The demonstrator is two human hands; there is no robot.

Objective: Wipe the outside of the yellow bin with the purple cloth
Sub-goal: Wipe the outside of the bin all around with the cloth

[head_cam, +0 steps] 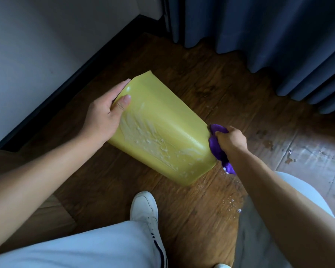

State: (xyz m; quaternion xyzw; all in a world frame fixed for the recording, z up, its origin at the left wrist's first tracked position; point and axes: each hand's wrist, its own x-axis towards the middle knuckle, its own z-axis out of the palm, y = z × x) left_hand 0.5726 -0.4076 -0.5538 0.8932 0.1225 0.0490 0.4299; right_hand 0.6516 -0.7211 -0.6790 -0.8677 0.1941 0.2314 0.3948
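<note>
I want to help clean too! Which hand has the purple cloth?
The right hand grips the purple cloth against the yellow bin's end. The left hand only holds the bin's far end steady.

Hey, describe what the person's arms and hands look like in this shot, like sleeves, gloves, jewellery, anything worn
Both forearms are bare up to the frame edge, with no sleeves in view. The left hand and right hand wear no gloves, and no rings, watch or bracelets show on the visible fingers or wrists. The left thumbnail is short and unpainted.
</note>
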